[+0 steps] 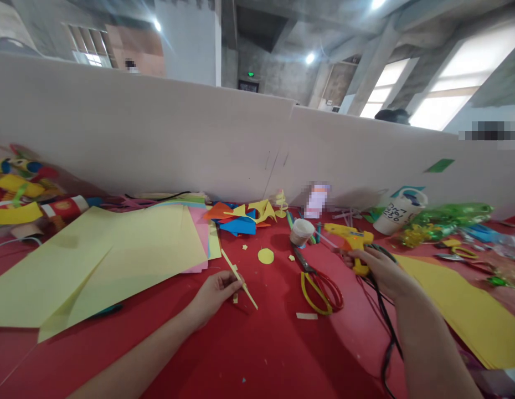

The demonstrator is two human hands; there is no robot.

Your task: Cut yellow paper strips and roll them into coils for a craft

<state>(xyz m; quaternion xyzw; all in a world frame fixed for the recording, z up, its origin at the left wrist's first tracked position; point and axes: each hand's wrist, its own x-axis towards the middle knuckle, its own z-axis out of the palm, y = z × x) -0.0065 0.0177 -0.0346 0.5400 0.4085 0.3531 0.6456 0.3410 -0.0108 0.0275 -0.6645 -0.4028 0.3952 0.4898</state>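
Between the thumb and fingers of my left hand is a thin pale-yellow paper strip, tilted over the red table. My right hand grips a yellow hot glue gun, its nozzle pointing left and its black cord trailing down. Red and yellow-handled scissors lie between the hands, blades against a white paper cup. A yellow paper circle rests ahead of my left hand, with small pale stars nearby. A short cream strip lies below the scissors.
Large pale-yellow sheets cover the table's left side. Colored scraps and a small yellow paper piece sit near the white partition. At right are yellow sheets, a white cup and more scissors.
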